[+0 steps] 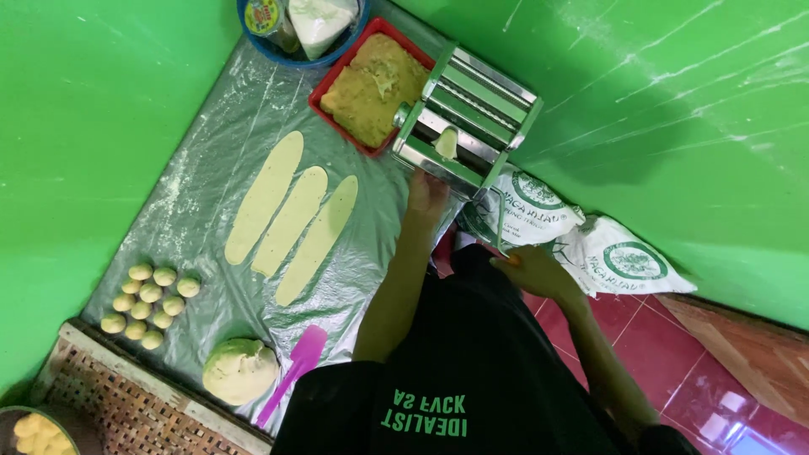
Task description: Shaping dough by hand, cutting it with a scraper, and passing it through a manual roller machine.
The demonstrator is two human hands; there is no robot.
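**Inspector:** Report the hands and what they hold.

**Operator:** I see my left hand (427,195) under the pasta roller machine (465,118), palm up against its lower edge, fingers loosely spread; it touches the outlet but I cannot tell whether it closes on anything. My right hand (533,271) has its grip closed round the crank handle (503,221) at the machine's side.

**Inspector:** Where is the dough?

**Operator:** A pale dough strip (447,143) stands in the roller slot, partly fed. Three rolled dough sheets (291,217) lie side by side on the plastic-covered surface (211,168), apart from each other.

**Inspector:** Handling?

**Operator:** My judgement: the strip is thin, soft and light, liable to stretch or tear. Support it flat from beneath, near the outlet; do not pinch an edge.

**Inspector:** Other materials?

**Operator:** Small round dough balls (150,303) sit clustered near the left edge; a rough, rounded dough lump (240,369) lies beside a pink spatula (293,371). A red tray (371,84) of crumbly yellow filling touches the metal machine. The plastic is flour-dusted and wrinkled. White printed sacks (581,240) lie on the red tiled floor.
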